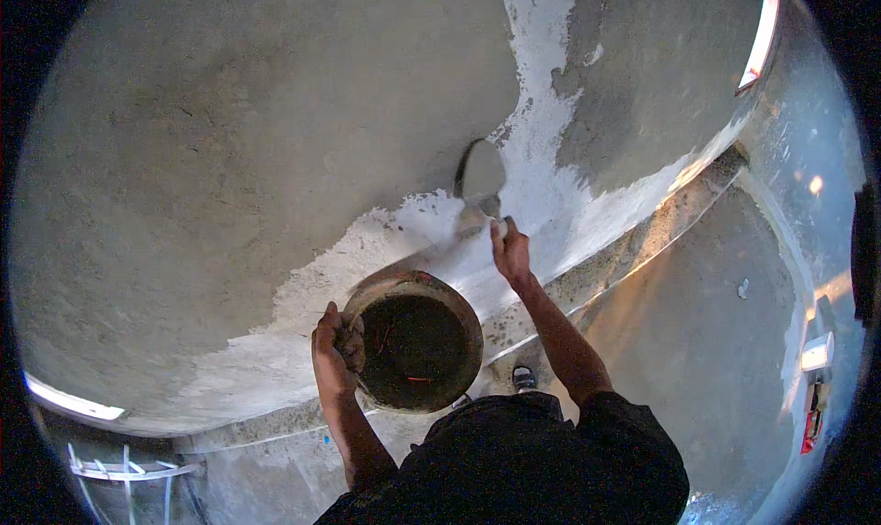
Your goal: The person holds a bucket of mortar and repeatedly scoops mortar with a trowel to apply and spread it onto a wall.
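My right hand [511,251] is closed around the handle of a rounded trowel [484,172]. Its blade is at the wall [257,139], over the border between grey plaster and a bare white strip [541,112]. On the left, my left hand [335,346] grips the rim of a round bucket [470,318], held tilted in front of my body. Inside the bucket is dark material [413,351] with a few thin reddish streaks; whether it is wet or dry I cannot tell.
A rough ledge [606,259] runs along the wall's foot. Below lies the concrete floor [679,332], with my sandalled foot [523,376] on it. A pale metal frame [128,473] stands at lower left. A white object [817,352] and a red item [810,430] are at far right.
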Demonstrator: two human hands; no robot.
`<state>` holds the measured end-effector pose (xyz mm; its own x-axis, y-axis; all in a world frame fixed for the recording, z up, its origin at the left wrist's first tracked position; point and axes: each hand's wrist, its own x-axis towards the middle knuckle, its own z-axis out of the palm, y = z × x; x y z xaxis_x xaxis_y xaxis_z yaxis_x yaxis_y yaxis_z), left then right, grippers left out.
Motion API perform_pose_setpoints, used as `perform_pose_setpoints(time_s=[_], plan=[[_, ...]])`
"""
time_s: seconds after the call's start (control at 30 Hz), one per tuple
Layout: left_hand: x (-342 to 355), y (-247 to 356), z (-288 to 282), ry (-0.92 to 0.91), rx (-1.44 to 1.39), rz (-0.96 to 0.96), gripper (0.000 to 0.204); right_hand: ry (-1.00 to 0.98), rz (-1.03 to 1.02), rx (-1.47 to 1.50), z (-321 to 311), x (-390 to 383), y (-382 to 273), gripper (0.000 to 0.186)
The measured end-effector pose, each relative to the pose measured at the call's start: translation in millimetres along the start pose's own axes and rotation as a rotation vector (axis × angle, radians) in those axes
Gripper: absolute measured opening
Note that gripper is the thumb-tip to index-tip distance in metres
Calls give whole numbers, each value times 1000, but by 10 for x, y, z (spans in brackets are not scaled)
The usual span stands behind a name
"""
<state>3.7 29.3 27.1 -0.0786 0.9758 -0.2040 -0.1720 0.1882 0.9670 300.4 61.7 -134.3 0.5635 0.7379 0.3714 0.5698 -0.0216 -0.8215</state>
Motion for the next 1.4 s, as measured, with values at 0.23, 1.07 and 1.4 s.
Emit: perform_pose_setpoints(time_s=[0.23,1.07,1.4], plan=[[-63,52,66,-63,102,10,41,-143,-307,-77,429,-198,215,43],[-24,13,8,-59,65,-82,34,-172,-35,-23,-71,-216,94,36],[-44,-38,154,18,85,19,35,-220,-332,-170,416,-289,625,43]])
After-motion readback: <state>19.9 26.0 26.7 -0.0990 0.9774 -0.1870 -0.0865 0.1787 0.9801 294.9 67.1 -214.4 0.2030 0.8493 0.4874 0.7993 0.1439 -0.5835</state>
